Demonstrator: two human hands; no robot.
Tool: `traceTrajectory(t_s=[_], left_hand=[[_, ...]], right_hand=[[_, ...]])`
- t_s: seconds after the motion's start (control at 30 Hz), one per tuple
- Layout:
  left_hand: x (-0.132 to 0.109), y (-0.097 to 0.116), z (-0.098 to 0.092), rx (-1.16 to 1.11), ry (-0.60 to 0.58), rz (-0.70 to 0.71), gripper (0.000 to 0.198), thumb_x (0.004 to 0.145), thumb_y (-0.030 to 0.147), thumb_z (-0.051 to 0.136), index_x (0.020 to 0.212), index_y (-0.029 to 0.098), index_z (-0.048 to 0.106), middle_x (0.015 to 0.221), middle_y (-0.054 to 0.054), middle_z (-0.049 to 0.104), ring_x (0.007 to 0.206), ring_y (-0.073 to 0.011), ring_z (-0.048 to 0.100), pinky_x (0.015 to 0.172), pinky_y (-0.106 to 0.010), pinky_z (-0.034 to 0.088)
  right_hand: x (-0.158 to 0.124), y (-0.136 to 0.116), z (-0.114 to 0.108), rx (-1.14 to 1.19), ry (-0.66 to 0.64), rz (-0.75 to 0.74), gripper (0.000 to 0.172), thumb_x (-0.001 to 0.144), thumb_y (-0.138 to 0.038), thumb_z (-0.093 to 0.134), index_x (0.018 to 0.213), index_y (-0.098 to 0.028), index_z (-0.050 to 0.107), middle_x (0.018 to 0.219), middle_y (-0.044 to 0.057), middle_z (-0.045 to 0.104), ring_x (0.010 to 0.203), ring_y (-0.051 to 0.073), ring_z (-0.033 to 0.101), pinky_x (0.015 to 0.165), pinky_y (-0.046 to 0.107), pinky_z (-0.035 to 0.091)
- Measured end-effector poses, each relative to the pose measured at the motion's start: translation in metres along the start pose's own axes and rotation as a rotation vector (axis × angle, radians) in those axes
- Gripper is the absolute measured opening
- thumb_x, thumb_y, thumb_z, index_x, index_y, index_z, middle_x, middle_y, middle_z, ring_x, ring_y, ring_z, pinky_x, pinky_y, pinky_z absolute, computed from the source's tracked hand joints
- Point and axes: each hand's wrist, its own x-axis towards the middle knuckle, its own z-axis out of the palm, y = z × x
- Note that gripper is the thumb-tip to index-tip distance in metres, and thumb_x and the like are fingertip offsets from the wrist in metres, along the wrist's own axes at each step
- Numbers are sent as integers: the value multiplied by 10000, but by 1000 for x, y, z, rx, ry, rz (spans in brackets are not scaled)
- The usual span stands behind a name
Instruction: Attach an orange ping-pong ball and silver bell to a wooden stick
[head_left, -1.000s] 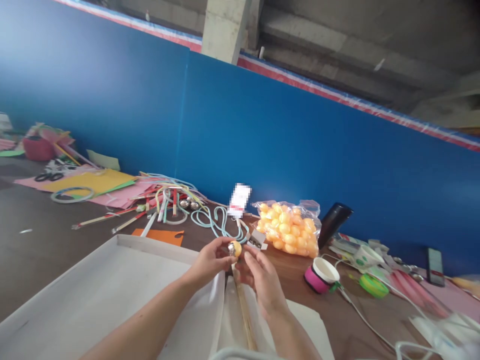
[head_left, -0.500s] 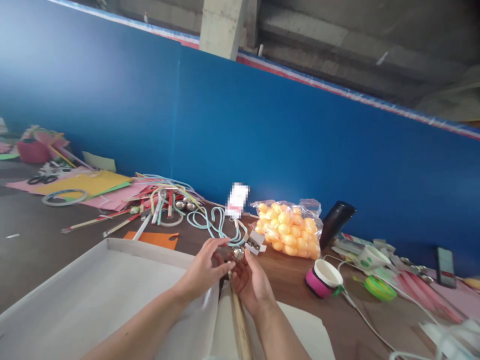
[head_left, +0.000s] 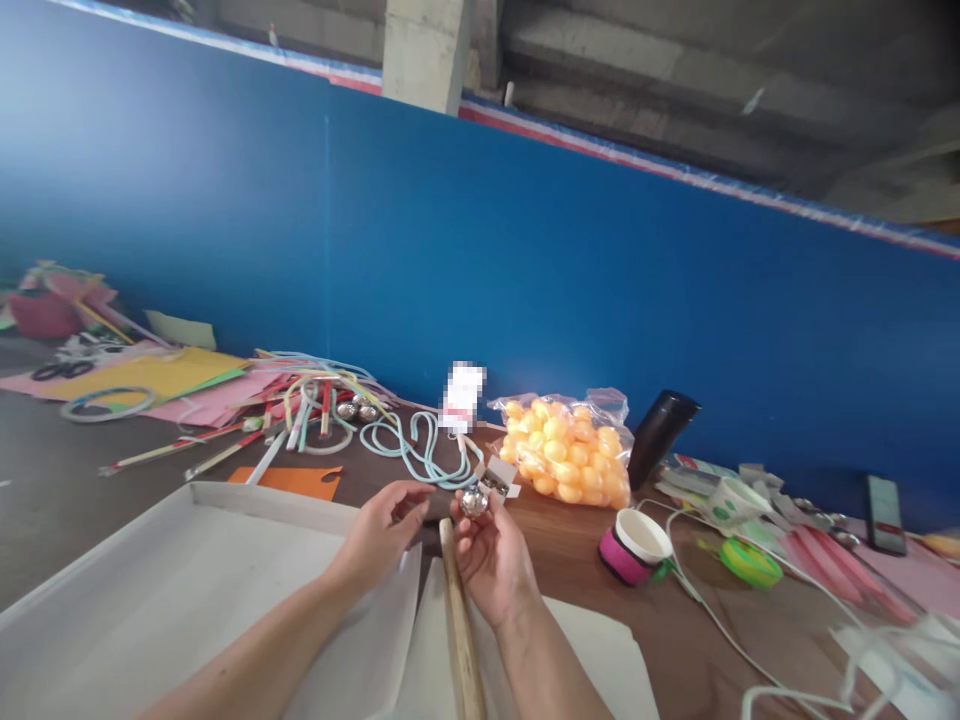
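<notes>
Ball (head_left: 474, 502), shiny silver, is pinched in the right hand (head_left: 491, 560) grip at lower center; left hand (head_left: 379, 530) beside it looks released, empty, wooden stick (head_left: 459, 630) just below.

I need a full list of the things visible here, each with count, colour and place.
silver ball: one, shiny, held by the right hand
wooden stick: one, light brown, beside the right hand
tray: one, white, front left
bag of balls: one, clear with orange balls, behind the hands
tumbler: one, black, tilted, right of the bag
cup: one, pink with white rim, right of the hands
cords: several, pale blue, behind the hands
paper sheet: one, orange, behind the tray
phone: one, dark, far right
left hand: one, open, beside the ball
right hand: one, shut on the silver ball
</notes>
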Motion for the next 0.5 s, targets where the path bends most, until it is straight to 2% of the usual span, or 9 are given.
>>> traceTrajectory(t_s=[0.1,0.2,0.3,0.37,0.43,0.5], left_hand=[[2,2,2,35,-49,6,313,757,387,513,960,166,603,697,-7,596,479,-98,467,429,-211,377],[12,15,7,164,-55,63,281,782,364,469,951,190,610,644,12,580,460,-103,477,441,-212,373],[31,33,17,381,-97,228,211,768,297,486,876,208,644,774,-10,641,646,-131,569,596,-219,416],[48,41,27,543,-223,299,195,753,257,492,832,211,664,810,-16,661,741,-148,588,664,-222,412],[65,44,39,755,-364,282,196,740,232,491,805,221,675,839,-14,675,772,-156,596,667,-223,406],[81,41,52,826,-409,264,175,704,202,518,744,212,687,820,-29,681,766,-174,604,654,-233,405]], right_hand=[[3,3,-2,-16,18,19,246,834,-317,581,882,-79,626,783,92,686,545,89,610,442,144,506],[5,6,-2,-31,37,30,217,814,-288,608,883,-82,623,744,75,678,536,100,613,423,149,503],[6,7,0,-15,61,-10,193,811,-292,607,849,-103,619,686,47,661,505,87,593,407,133,481],[5,7,0,5,84,-56,181,809,-303,605,812,-122,614,652,28,649,474,71,570,397,119,463],[5,7,0,25,107,-101,180,803,-315,609,796,-135,609,643,19,645,448,60,548,382,113,446],[5,6,-1,40,129,-138,178,797,-322,615,802,-143,607,653,20,649,433,54,532,367,111,430]])
